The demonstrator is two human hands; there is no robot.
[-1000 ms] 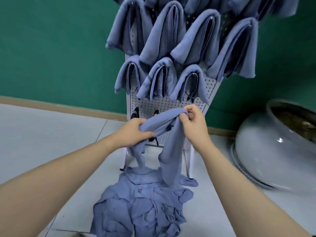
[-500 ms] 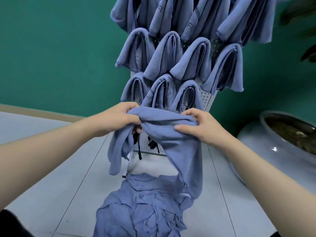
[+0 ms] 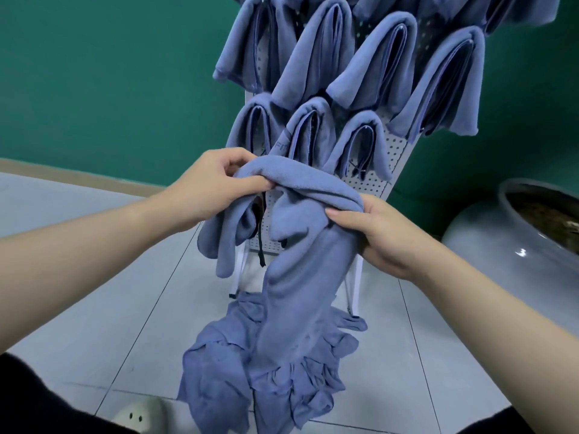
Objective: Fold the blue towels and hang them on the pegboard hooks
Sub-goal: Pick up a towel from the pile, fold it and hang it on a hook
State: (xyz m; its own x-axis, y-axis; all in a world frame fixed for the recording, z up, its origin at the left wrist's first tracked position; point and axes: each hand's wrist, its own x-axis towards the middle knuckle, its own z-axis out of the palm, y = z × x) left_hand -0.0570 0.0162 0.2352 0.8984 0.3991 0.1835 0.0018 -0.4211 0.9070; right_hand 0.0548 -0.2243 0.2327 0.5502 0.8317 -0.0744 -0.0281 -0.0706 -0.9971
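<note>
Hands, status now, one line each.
Left hand: holding the towel, pinching its upper edge.
Right hand: holding the same towel, fingers curled around its gathered fold.

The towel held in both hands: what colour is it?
Plain muted blue, no pattern, on the towel; shown in the head view.

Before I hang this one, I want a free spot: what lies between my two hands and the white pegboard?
In the head view, only the blue towel both hands grip; behind it, the white pegboard shows bare holes.
</note>
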